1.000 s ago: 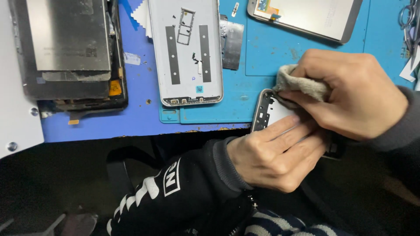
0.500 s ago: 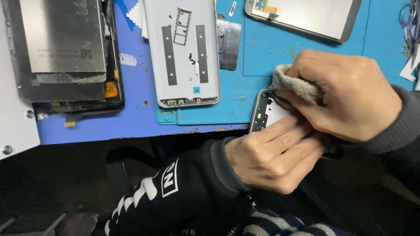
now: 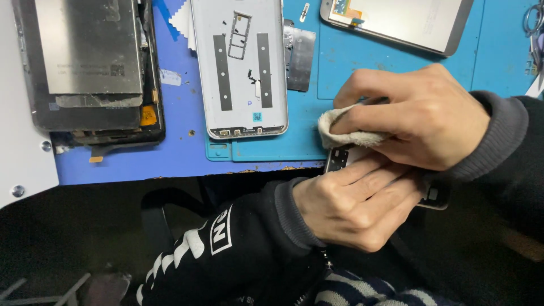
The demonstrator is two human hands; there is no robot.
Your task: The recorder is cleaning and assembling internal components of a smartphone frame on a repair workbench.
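A dark disassembled phone body [image 3: 90, 68] lay at the left of the blue desk [image 3: 175, 153], a silver-grey back cover [image 3: 241, 68] beside it. At the desk's near edge, the left hand [image 3: 354, 207] gripped a thin phone frame [image 3: 340, 158], while the right hand [image 3: 419, 116] pinched a small off-white cloth [image 3: 345, 133] against it.

On the blue mat [image 3: 362, 62], a grey back cover [image 3: 238, 68] lies far centre; a dark tablet [image 3: 90, 68] far left; a screen panel [image 3: 396, 20] far right; scissors [image 3: 532, 22] at the right edge.
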